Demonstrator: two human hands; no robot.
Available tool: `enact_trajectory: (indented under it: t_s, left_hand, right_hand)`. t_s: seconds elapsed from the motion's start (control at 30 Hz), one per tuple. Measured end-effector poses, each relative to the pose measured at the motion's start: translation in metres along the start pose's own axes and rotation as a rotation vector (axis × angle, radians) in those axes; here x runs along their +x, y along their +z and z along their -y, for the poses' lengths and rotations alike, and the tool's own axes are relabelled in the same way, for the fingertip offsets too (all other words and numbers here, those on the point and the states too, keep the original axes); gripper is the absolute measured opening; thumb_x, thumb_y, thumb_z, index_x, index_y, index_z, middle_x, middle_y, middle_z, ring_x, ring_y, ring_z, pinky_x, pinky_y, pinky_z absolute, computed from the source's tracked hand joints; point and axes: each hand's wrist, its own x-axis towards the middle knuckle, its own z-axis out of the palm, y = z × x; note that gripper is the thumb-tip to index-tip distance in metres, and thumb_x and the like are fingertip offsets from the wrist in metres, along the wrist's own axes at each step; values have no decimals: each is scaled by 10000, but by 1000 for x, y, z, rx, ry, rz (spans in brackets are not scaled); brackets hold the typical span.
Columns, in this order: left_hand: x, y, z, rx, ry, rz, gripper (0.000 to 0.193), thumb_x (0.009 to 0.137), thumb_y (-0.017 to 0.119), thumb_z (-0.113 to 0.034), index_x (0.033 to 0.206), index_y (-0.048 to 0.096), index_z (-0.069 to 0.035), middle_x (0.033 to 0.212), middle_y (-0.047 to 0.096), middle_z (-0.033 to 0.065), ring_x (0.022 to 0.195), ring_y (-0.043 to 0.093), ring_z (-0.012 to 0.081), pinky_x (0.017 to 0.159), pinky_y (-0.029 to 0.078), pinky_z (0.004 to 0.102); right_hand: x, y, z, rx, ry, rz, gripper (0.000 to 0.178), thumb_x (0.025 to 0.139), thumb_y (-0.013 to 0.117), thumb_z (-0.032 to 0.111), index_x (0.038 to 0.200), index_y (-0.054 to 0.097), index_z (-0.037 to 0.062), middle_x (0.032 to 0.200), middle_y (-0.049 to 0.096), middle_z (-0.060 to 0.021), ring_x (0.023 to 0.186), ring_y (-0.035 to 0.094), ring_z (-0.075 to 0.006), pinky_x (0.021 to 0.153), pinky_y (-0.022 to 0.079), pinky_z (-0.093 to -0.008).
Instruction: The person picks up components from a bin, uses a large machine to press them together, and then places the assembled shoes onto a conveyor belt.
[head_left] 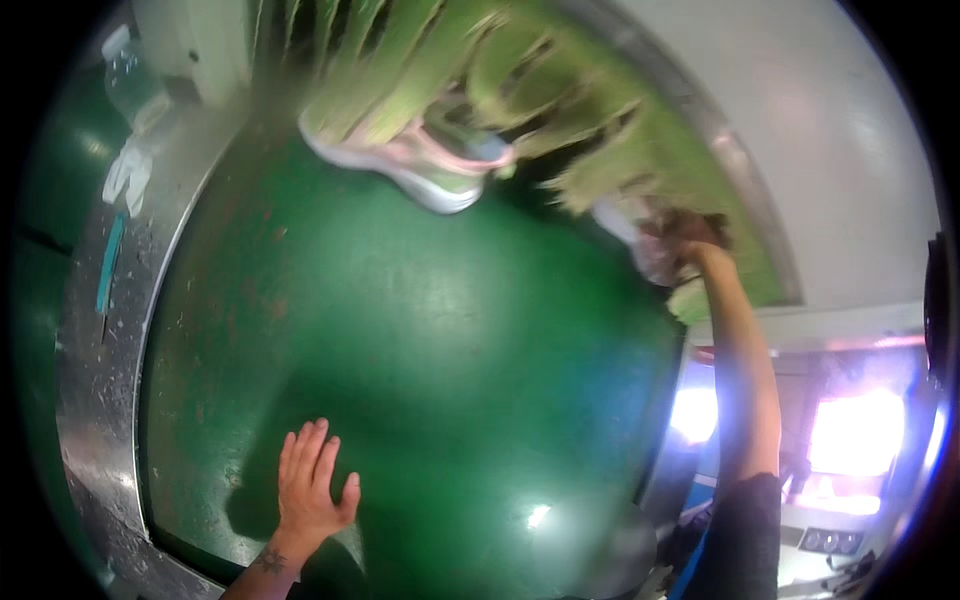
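A light pink and white sneaker (440, 165) lies on the green belt-like surface (420, 290), partly beneath a curtain of frayed pale-green strips (400, 60). Farther right, a second shoe (655, 258), pinkish and blurred, is tilted at the curtain's edge. My right hand (695, 230) reaches out to this shoe and is closed on it; motion smears the fingers. Low over the near left of the green surface is my left hand (318, 495), open and holding nothing, thumb spread from the fingers. Whether its palm touches the surface I cannot tell.
A metal ledge (110, 430) runs along the left side, bearing a teal-handled thin tool (110, 265), a crumpled white item (128, 178) and a clear plastic bottle (130, 80). A pale machine housing (800, 130) rises at the far right. Bright lights glare below it.
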Motion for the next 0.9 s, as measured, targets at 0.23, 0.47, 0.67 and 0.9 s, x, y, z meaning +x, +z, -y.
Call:
enact_trajectory:
  t_s: [0.23,0.47,0.67,0.9]
  left_hand:
    - [-12,-32,5,64,-43,-78,469,778,587,-122,1211,474,17,1368,417,202,1274,392,375,1062,280,530]
    - [-8,-23,-23,137,-33,-78,562,793,595,-316,1201,493,57,1375,391,203,1295,354,360,1105,241,477]
    - [-35,-86,-205,-909,-473,1471,919,857,301,-729,1421,260,-5,1276,526,203,1144,528,270,978,405,345]
    - [-129,-176,-416,-1687,-210,1416,671,726,615,-280,1278,430,55,1147,575,242,1051,580,365,964,447,435]
  right_hand:
    - [-66,-35,114,-374,-36,-4,586,766,635,484,1197,539,99,1254,527,-175,1115,538,-308,851,463,-447]
    - [-491,-44,170,849,294,-113,875,554,867,385,1245,512,-15,1123,615,-174,1069,590,-255,941,455,-367]
    - [-691,-112,140,771,64,-55,649,661,804,319,1205,563,60,1171,585,-151,1085,573,-275,910,482,-372]
    - [-795,-126,146,1275,39,-751,747,780,712,142,1398,298,68,1366,378,-150,1239,428,-299,1022,385,-402]
